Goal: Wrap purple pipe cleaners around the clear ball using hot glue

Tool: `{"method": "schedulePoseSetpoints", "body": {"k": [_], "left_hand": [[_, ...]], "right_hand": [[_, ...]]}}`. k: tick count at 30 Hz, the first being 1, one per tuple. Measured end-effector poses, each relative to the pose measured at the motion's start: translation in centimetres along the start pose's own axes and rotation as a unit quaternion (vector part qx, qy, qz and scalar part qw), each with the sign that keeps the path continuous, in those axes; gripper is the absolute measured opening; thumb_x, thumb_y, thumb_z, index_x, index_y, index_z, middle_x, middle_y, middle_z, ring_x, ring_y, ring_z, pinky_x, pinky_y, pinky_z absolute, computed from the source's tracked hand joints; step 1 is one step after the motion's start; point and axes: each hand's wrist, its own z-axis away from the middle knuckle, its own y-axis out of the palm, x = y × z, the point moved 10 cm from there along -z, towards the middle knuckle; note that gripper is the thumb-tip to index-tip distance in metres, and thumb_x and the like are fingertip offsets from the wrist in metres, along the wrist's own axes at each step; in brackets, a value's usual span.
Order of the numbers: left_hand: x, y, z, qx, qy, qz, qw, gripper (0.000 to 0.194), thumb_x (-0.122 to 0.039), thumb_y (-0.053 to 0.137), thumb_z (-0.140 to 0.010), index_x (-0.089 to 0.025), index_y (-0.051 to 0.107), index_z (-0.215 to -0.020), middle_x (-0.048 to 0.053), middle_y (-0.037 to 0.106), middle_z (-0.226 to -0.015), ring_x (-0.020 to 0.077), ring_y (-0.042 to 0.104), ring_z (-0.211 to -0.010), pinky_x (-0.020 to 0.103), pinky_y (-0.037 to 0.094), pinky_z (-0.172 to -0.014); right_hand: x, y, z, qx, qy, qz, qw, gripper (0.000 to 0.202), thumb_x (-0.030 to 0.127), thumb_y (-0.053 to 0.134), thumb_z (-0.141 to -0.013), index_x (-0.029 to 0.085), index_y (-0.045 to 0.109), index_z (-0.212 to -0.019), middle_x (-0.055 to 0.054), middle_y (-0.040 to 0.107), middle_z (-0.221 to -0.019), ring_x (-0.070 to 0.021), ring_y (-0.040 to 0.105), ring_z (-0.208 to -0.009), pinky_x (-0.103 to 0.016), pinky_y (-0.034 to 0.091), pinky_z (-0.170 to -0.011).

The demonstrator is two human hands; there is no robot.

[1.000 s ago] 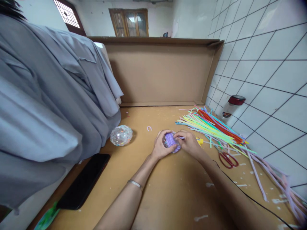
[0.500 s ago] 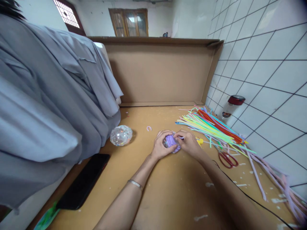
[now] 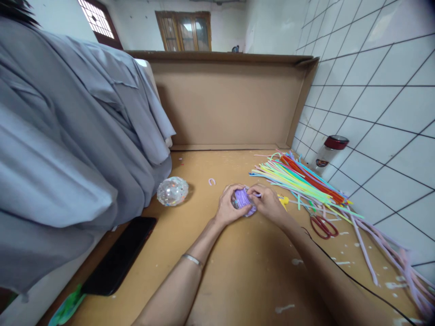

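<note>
My left hand (image 3: 228, 204) is wrapped around a small clear bowl-like piece (image 3: 234, 199), thumb in front and fingers behind. Rows of purple pipe cleaner (image 3: 242, 199) cover much of that piece. At its right side, my right hand (image 3: 267, 202) pinches a purple pipe cleaner end (image 3: 257, 195) between thumb and fingers. The piece's underside is hidden by my hands. To the left rests a clear faceted half-ball (image 3: 172, 191), apart from both hands. A short pink bent piece of pipe cleaner (image 3: 212, 181) lies just behind my left hand.
Colourful pipe cleaners (image 3: 299, 179) spread at the right, beside red-handled scissors (image 3: 323, 226) and a yellow glue gun part (image 3: 283, 201). A lidded jar (image 3: 328, 151) stands by the tiled wall. A black phone (image 3: 118, 256) lies left, near grey cloth (image 3: 84, 136). Cardboard (image 3: 231, 104) stands behind.
Both hands keep nearly the same place and grip on the purple-wrapped piece. The whole view has shifted very slightly; nothing else has visibly moved.
</note>
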Motion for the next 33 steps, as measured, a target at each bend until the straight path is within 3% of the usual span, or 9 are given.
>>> {"method": "schedulePoseSetpoints", "body": {"k": [7, 13, 22, 33], "left_hand": [[-0.87, 0.00, -0.13, 0.002, 0.045, 0.008, 0.999, 0.041, -0.033, 0.076, -0.068, -0.021, 0.058, -0.103, 0.009, 0.066, -0.110, 0.0235, 0.061, -0.108, 0.044, 0.048, -0.100], [-0.84, 0.15, -0.15, 0.011, 0.044, -0.008, 0.999, 0.041, -0.033, 0.075, -0.068, -0.021, 0.057, -0.103, 0.009, 0.066, -0.111, 0.0243, 0.061, -0.110, 0.045, 0.047, -0.100], [-0.26, 0.46, 0.06, 0.028, 0.022, -0.051, 0.998, 0.069, -0.046, 0.081, -0.061, -0.021, 0.052, -0.119, 0.011, 0.061, -0.117, 0.0271, 0.057, -0.109, 0.045, 0.047, -0.097], [-0.91, 0.48, 0.34, 0.024, 0.072, -0.077, 0.994, 0.071, -0.051, 0.078, -0.065, -0.020, 0.050, -0.122, 0.012, 0.058, -0.120, 0.0276, 0.054, -0.115, 0.047, 0.044, -0.100]], "right_hand": [[-0.03, 0.02, 0.03, 0.001, 0.006, 0.003, 1.000, 0.014, 0.010, 0.052, -0.077, 0.019, 0.062, -0.080, -0.005, 0.067, -0.083, -0.0165, 0.059, -0.074, -0.028, 0.042, -0.071], [-0.02, 0.04, -0.01, 0.006, 0.009, 0.000, 1.000, 0.014, 0.011, 0.052, -0.077, 0.019, 0.062, -0.080, -0.005, 0.067, -0.082, -0.0168, 0.059, -0.073, -0.028, 0.043, -0.070], [-0.31, 0.24, 0.01, 0.011, 0.018, 0.003, 1.000, 0.012, 0.013, 0.052, -0.078, 0.020, 0.062, -0.080, -0.005, 0.066, -0.082, -0.0177, 0.060, -0.076, -0.029, 0.043, -0.072], [-0.30, 0.29, 0.03, 0.010, 0.021, 0.001, 1.000, 0.011, 0.013, 0.053, -0.078, 0.020, 0.061, -0.079, -0.004, 0.065, -0.081, -0.0178, 0.059, -0.076, -0.029, 0.043, -0.072]]}}
